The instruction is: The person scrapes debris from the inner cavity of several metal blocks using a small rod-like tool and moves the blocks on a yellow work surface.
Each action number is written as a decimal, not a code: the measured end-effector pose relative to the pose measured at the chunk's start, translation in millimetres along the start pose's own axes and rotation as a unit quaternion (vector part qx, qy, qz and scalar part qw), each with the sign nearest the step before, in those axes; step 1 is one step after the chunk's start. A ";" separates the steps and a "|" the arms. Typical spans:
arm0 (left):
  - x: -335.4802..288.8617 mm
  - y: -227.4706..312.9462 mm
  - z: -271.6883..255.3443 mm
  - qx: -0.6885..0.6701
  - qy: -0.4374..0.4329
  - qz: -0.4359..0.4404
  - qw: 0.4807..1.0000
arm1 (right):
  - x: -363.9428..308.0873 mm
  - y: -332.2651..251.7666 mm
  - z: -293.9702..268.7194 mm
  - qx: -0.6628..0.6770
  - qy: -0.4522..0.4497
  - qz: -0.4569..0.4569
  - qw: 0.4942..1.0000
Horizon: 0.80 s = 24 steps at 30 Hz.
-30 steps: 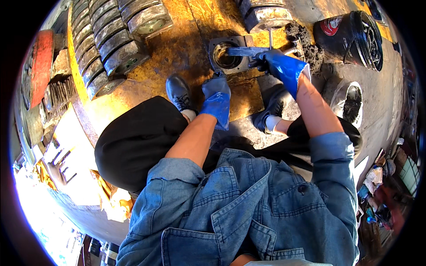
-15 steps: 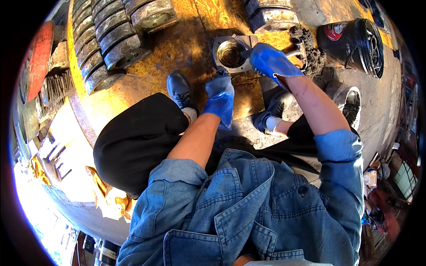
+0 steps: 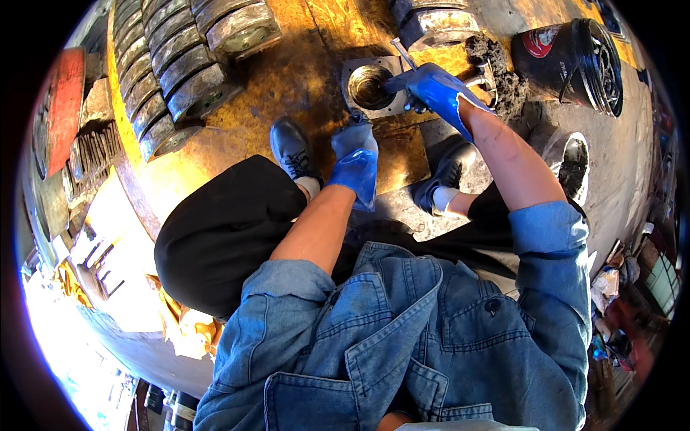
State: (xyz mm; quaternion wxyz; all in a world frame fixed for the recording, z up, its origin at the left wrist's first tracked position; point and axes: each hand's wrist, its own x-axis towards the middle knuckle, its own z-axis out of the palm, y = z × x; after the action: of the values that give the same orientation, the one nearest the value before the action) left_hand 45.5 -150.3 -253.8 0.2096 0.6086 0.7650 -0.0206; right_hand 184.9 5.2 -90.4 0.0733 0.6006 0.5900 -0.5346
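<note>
A square metal block with a round, brown-stained bore lies on the yellow plate before me. My left hand, in a blue glove, is closed at the block's near edge, its fingertips against the rim. My right hand, gloved the same way, is closed round a slim metal rod tool at the block's right side. The tool's knobbed end sticks up past the far edge. Blue glove fingers reach to the right side of the bore. The tool's lower end is hidden by the glove.
Rows of curved metal blocks stand at the far left, more at the far middle. Right of my right hand are a T-shaped metal tool, a dark crumbly heap and a black bucket. A container with dark contents stands nearer.
My right hand has shifted slightly right and turned, and the rod tool now points up more steeply, its knobbed end farther from me. My left hand has stayed in place.
</note>
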 end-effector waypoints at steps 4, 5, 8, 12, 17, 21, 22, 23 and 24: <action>-0.4 0.5 1.5 -0.010 0.033 0.013 0.999 | 15.3 34.9 0.8 -0.004 0.002 -0.125 0.992; 1.1 3.9 0.8 0.001 0.017 0.008 1.000 | 19.8 44.7 0.9 0.002 -0.002 -0.140 0.990; 0.9 6.9 -2.7 0.010 0.007 0.006 1.000 | 12.4 42.2 4.9 0.040 -0.006 -0.089 0.995; -1.2 0.2 -6.7 0.036 0.014 0.026 0.999 | -1.1 19.6 8.5 0.113 -0.039 0.016 0.993; -5.0 6.2 -14.9 0.025 -0.006 -0.006 1.000 | -6.2 15.9 -2.7 0.082 -0.019 0.080 0.993; -1.7 4.4 -12.0 0.045 0.010 0.036 0.998 | -8.3 27.0 -2.5 0.099 0.002 -0.009 0.995; -1.2 3.7 -9.5 0.044 0.018 0.037 0.998 | -1.1 32.1 0.2 0.088 0.004 -0.013 0.996; -0.5 2.9 -7.3 0.044 0.026 0.038 0.998 | 5.3 37.3 2.6 0.077 0.005 -0.017 0.997; -0.8 2.3 -7.0 0.043 0.034 0.038 0.998 | 8.8 40.0 5.4 0.085 0.002 -0.027 0.996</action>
State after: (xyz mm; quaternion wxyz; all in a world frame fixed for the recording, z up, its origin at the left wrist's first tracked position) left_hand 45.8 -148.4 -246.7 0.1581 0.6456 0.7467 -0.0245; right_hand 211.0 -4.8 -120.7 0.0062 0.5895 0.5586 -0.5835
